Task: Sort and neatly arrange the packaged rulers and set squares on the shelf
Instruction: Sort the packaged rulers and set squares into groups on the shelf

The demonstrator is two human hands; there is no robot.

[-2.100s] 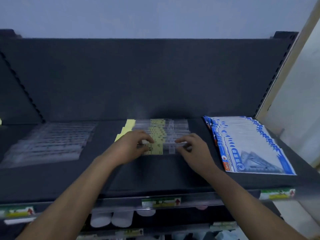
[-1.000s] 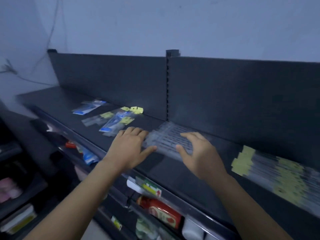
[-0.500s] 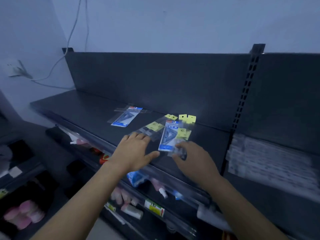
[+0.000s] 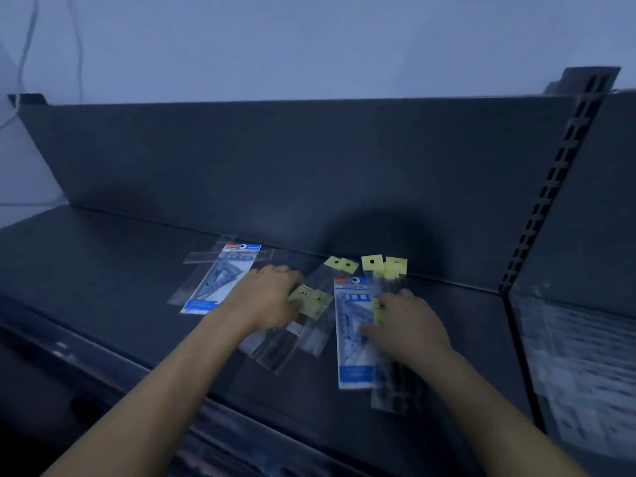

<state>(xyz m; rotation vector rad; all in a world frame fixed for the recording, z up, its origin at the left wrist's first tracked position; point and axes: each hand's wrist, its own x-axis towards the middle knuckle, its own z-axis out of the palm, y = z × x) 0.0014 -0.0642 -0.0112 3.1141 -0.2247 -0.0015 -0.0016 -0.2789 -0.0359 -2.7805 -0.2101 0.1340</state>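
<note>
Loose packs lie scattered on the dark shelf (image 4: 103,263). My left hand (image 4: 268,297) pinches a clear ruler pack by its yellow header tag (image 4: 309,300); more clear ruler packs (image 4: 285,352) fan out beneath it. My right hand (image 4: 406,327) rests on a blue-and-white set square pack (image 4: 351,304) and on the ruler packs beside it, thumb stretched left. Several yellow tags (image 4: 373,262) stick out behind that hand. A second set square pack (image 4: 220,280) lies to the left over clear ruler sleeves.
The dark back panel (image 4: 275,166) rises behind the packs. A slotted upright (image 4: 557,173) divides this bay from the right one, where a row of clear ruler packs (image 4: 578,366) lies. Cables (image 4: 77,46) hang on the wall at top left.
The view has swung left from the tidy stacks to the scattered packs. Both hands have reached forward onto them, and my left hand has taken hold of a yellow-tagged ruler pack.
</note>
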